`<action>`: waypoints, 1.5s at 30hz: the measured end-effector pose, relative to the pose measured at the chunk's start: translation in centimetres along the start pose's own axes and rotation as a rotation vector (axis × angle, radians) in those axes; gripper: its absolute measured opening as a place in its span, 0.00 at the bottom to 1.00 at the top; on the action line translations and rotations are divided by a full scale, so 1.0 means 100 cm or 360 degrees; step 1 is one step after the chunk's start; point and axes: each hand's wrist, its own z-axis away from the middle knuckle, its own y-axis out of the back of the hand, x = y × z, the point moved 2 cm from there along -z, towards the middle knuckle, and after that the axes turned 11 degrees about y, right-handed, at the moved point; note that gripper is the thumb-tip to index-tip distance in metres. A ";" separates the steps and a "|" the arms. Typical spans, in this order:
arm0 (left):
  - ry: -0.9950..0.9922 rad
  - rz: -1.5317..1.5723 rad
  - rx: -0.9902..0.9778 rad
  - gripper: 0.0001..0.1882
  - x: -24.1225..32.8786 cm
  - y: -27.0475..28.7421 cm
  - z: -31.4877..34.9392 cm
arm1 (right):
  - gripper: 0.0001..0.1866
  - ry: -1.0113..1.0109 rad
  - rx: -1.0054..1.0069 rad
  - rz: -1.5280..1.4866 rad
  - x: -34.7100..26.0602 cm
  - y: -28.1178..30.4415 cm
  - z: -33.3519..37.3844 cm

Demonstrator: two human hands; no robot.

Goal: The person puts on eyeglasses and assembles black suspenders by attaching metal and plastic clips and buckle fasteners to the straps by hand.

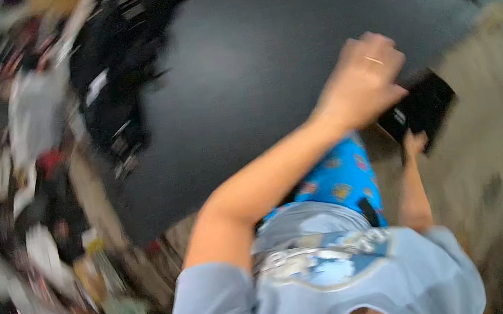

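The picture is motion-blurred. My left hand (362, 82), with a ring on one finger, reaches forward and to the right, its fingers curled over the top edge of a flat black rectangular object (424, 107). My right hand (414, 143) comes up from below and touches the lower edge of the same object. The object hangs at the right edge of a large black tabletop (261, 55), over a beige floor. What kind of thing the black object is I cannot tell. My grey shirt and blue patterned shorts fill the lower middle.
Black bags or clothing (112, 80) lie at the tabletop's far left. A blurred clutter of mixed items (48, 211) runs along the left side. Beige floor (501, 135) spreads out on the right.
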 end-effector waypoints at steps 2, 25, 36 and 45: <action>-0.0047 0.0224 0.0098 0.27 0.018 -0.023 -0.007 | 0.41 0.0334 0.0184 -0.0080 0.072 -0.001 0.007; 0.1909 -0.0692 0.1021 0.46 -0.381 0.427 0.235 | 0.23 0.1273 0.0216 -0.1009 -0.366 0.177 0.028; 0.1536 -0.0258 0.1284 0.32 -0.313 0.444 0.213 | 0.13 0.1596 0.0112 -0.0782 -0.420 0.165 0.081; 0.0999 0.0415 0.0952 0.14 -0.133 0.564 0.052 | 0.28 0.0723 -0.1919 -0.2235 -0.587 0.108 0.121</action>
